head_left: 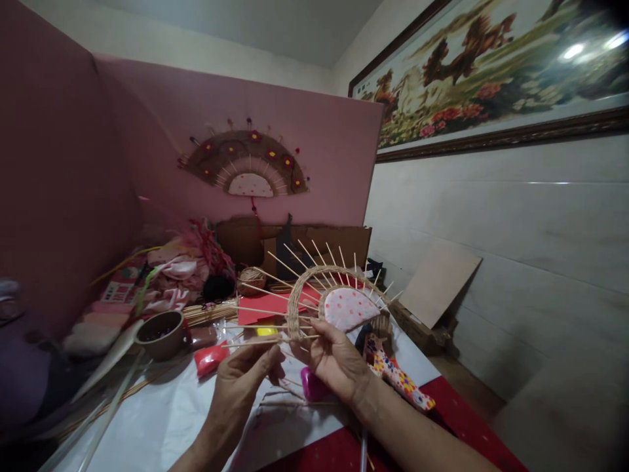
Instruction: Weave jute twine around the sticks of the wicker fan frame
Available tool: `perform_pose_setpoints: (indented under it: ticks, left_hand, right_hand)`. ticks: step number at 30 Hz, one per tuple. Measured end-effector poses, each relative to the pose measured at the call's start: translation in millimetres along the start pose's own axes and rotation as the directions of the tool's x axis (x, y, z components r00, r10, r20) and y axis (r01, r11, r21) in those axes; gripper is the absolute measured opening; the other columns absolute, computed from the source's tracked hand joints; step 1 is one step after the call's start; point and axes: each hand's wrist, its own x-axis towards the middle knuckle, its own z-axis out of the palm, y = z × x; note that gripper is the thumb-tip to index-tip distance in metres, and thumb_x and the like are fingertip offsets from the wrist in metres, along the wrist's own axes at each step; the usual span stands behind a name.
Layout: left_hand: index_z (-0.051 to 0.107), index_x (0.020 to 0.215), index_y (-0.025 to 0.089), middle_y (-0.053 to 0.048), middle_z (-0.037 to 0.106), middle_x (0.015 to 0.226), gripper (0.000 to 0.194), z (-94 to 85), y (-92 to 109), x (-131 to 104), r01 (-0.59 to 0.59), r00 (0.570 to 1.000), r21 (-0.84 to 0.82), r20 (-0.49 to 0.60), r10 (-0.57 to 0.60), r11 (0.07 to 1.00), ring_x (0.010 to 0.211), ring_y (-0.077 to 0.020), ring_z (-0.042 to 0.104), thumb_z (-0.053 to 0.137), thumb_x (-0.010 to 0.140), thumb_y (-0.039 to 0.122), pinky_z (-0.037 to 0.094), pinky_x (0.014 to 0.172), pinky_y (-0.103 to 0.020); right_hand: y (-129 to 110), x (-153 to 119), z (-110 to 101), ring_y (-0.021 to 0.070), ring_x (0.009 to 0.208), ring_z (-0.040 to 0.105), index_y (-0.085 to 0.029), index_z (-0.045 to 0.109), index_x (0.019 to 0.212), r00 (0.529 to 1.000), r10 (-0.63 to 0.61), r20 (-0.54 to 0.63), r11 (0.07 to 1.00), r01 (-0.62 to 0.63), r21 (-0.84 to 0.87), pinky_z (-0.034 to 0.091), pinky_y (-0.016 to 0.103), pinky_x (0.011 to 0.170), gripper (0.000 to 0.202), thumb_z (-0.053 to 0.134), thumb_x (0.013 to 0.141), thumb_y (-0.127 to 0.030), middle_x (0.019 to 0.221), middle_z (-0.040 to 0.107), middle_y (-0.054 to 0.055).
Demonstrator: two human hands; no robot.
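Observation:
A half-round fan frame [295, 308] is held up over the table, made of thin wooden sticks with a band of brown twine woven across them. At its centre is a white half-disc [348, 309] with reddish dots, edged in twine. My right hand [337, 360] grips the frame's lower left part, thumb on the near side by the woven band. Close to the band's lower end, my left hand [248, 373] is closed in a pinch beside the lowest stick. Whatever lies between its fingertips is too small to make out.
A brown bowl [161, 334], a red packet [210, 359] and a purple packet [313, 383] lie around the hands. Flower-patterned cloth [398, 377] sits to the right. Behind are red paper [260, 308], a twine ball [251, 280] and a finished-looking fan [246, 160] on the pink panel.

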Motion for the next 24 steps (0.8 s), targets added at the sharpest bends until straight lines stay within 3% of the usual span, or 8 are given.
perform_pose_setpoints:
  ticks: [6, 11, 16, 24]
  left_hand:
    - [0.062, 0.089, 0.014, 0.001, 0.062, 0.056, 0.025, 2.7, 1, -3, 0.102, 0.994, 0.018, -0.028, -0.102, 0.995, 0.039, -0.0112, 0.053, 0.064, 0.073, 0.034, 0.040, 0.035, -0.021]
    - [0.060, 0.078, 0.015, 0.005, 0.054, 0.041, 0.021, 6.3, 3, -6, 0.162, 0.986, 0.051, -0.030, -0.161, 0.985, 0.026, -0.0064, 0.041, 0.063, 0.072, 0.035, 0.020, 0.025, -0.014]
    - [0.062, 0.074, 0.015, 0.002, 0.057, 0.053, 0.016, 7.9, 5, -7, 0.081, 0.997, -0.022, 0.019, -0.080, 0.997, 0.042, -0.0088, 0.049, 0.065, 0.070, 0.030, 0.039, 0.038, -0.019]
    - [0.068, 0.079, 0.012, 0.006, 0.047, 0.040, 0.027, 12.5, 4, -6, 0.151, 0.984, -0.011, -0.090, -0.152, 0.988, 0.033, -0.0041, 0.033, 0.070, 0.064, 0.034, 0.024, 0.034, -0.017]
  right_hand:
    - [2, -4, 4, 0.0182, 0.076, 0.066, -0.011, 0.062, 0.086, 1.000, 0.016, 0.018, 0.998, -0.015, -0.054, 0.053, 0.035, 0.073, 0.011, 0.056, 0.077, -0.011, 0.086, 0.071, 0.008]
    - [4, -7, 7, 0.0181, 0.077, 0.066, -0.010, 0.063, 0.087, 1.000, 0.008, 0.028, 0.998, -0.007, -0.062, 0.053, 0.035, 0.072, 0.012, 0.055, 0.077, -0.012, 0.083, 0.071, 0.008]
    - [4, -5, 4, 0.0169, 0.077, 0.066, -0.012, 0.062, 0.088, 1.000, -0.004, -0.003, 0.997, 0.004, -0.076, 0.053, 0.034, 0.069, 0.012, 0.055, 0.078, -0.013, 0.087, 0.071, 0.007]
    - [7, -3, 3, 0.0155, 0.078, 0.065, -0.012, 0.064, 0.087, 0.998, -0.063, -0.014, 0.997, 0.063, -0.036, 0.052, 0.030, 0.073, 0.015, 0.059, 0.074, -0.009, 0.085, 0.071, 0.007]
